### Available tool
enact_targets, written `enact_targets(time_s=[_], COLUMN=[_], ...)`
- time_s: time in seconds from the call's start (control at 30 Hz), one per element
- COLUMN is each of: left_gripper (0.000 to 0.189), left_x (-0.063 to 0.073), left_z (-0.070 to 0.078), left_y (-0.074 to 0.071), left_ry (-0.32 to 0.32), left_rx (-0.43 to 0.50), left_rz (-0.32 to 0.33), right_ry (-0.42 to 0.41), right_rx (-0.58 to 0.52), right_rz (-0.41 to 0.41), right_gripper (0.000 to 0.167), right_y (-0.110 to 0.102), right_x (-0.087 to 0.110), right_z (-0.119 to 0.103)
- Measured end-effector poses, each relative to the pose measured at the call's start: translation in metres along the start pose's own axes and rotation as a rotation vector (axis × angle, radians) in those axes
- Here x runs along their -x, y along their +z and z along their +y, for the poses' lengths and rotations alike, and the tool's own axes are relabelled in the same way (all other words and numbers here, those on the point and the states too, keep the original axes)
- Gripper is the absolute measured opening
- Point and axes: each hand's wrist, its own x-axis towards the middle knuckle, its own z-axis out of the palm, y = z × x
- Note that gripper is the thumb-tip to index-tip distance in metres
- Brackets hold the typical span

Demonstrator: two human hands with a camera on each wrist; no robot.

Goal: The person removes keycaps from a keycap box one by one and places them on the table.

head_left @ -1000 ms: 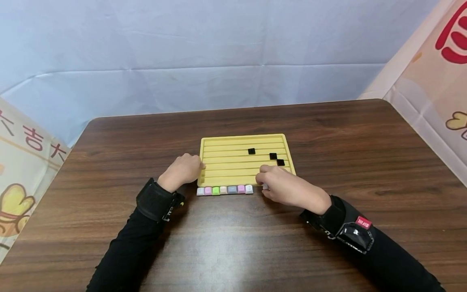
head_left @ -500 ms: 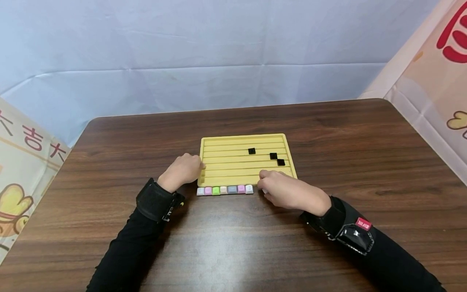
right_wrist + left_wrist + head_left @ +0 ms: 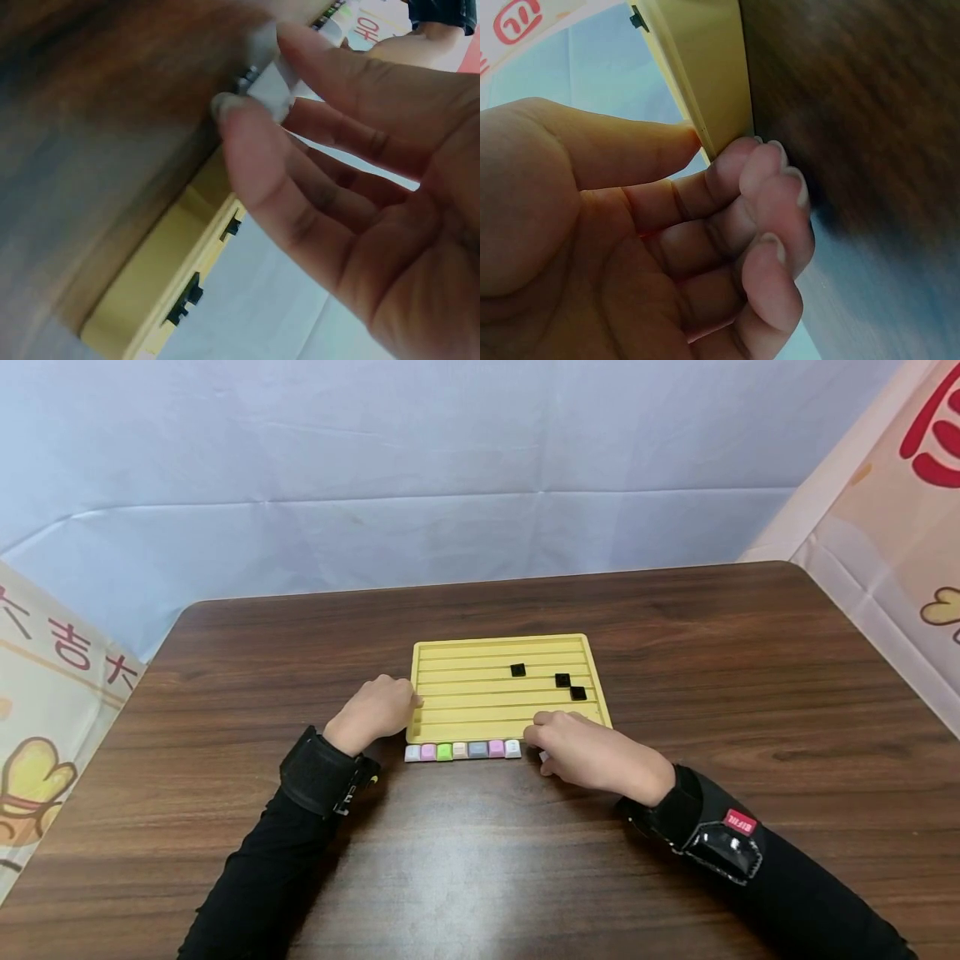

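Observation:
A yellow ridged tray lies on the brown table, with several small black squares, such as one black square, on its ridges. My left hand grips the tray's left edge. In the left wrist view the thumb touches the rim and the curled fingers meet the tray's side. Near the tray's front right corner, my right hand pinches a white keycap between thumb and forefinger. It is mostly hidden in the head view. Left of it, a row of coloured keycaps runs along the tray's front edge.
The brown wooden table extends around the tray on all sides. A pale blue cloth hangs behind it, and printed cloths stand at the left and right. Black wrist bands sit on both arms.
My right hand has moved slightly down, then a little left, along the tray's front edge with the keycap. The left hand stays in place on the tray.

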Motion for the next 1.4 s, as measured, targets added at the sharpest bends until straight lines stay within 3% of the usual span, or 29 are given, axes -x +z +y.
enact_targets(time_s=[0.43,0.83,1.4], left_gripper=[0.041,0.040,0.039], left_x=[0.001,0.003,0.002], left_z=[0.001,0.002,0.002], left_y=[-0.002,-0.002,-0.001], left_ry=[-0.006,-0.004,0.004], left_rx=[0.000,-0.005,-0.020], left_rz=[-0.005,0.000,0.005], right_ry=[0.077,0.035,0.005], right_rx=[-0.013,-0.047,-0.095], right_rz=[-0.088,0.002,0.021], right_gripper=[0.017,0.021,0.026], right_y=[-0.015,-0.006,-0.006], right_x=[0.004,0.001,0.002], right_z=[0.000,0.007,0.009])
